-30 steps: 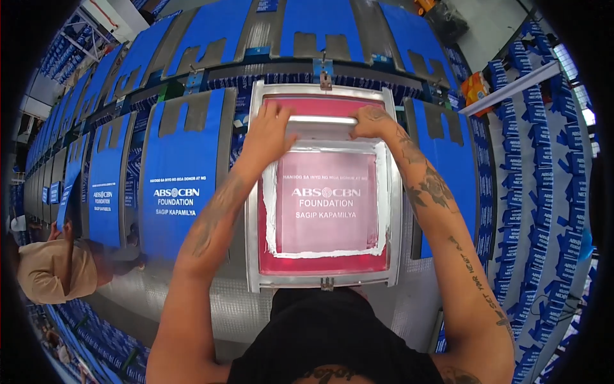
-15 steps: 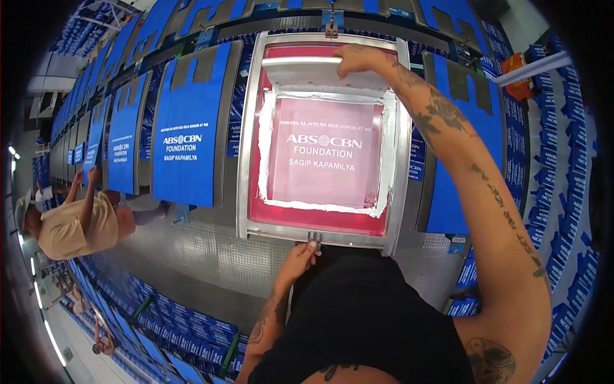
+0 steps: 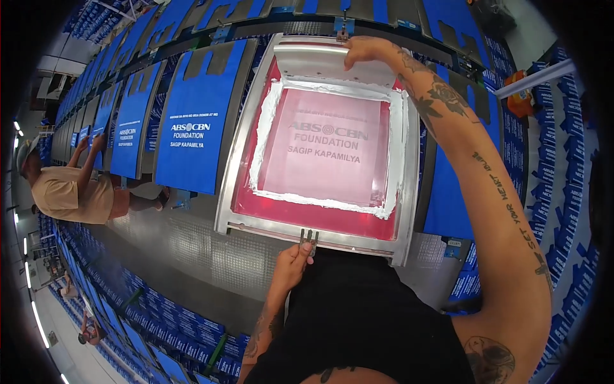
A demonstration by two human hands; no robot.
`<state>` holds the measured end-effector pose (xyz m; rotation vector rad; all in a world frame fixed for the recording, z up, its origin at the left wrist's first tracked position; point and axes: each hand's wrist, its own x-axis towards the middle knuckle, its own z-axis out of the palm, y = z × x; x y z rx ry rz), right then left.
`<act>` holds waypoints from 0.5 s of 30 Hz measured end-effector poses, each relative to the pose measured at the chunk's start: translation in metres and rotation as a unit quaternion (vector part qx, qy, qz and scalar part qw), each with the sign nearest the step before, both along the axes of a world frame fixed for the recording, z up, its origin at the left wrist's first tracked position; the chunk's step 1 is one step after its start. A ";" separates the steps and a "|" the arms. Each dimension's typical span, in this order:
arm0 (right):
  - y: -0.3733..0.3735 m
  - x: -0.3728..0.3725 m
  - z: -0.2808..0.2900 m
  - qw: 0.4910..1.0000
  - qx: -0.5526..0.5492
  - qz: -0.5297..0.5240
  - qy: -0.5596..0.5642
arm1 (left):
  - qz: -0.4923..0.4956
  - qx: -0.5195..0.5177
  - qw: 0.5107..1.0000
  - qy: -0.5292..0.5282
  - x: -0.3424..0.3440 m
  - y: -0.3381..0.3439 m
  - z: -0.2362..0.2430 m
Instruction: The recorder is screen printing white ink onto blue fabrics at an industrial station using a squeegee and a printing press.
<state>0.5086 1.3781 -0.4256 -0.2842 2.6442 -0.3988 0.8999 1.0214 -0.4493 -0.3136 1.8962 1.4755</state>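
Observation:
A silkscreen with an aluminium frame (image 3: pixel 407 192) lies before me, its translucent pink mesh (image 3: pixel 320 179) bordered by white tape and red. Light grey lettering shows on the mesh. At the near edge, my left hand (image 3: pixel 293 264) is closed on a small pronged metal bracket (image 3: pixel 309 237) fixed to the frame. My right hand (image 3: pixel 371 51) reaches to the far end, fingers curled over the top of a wide metal squeegee (image 3: pixel 316 62). The squeegee leans at the frame's far rail, and its lower edge lies near the tape.
Blue fabric panels with white print lie on boards, one to the left (image 3: pixel 198 128) and one to the right (image 3: pixel 451 185). At far left another person (image 3: pixel 70 185) works along the row. More printed blue pieces (image 3: pixel 173 320) are stacked below the bench. A metal bracket (image 3: pixel 344 29) stands beyond the screen.
The screen appears turned and tilted, its near end shifted. The lettering went from white to grey. The squeegee now leans closer to the far rail. Both hands keep their holds.

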 end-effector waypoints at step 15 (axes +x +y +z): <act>-0.026 0.059 -0.027 0.997 0.013 -0.048 0.062 | -0.025 0.114 0.991 -0.069 0.007 -0.010 -0.095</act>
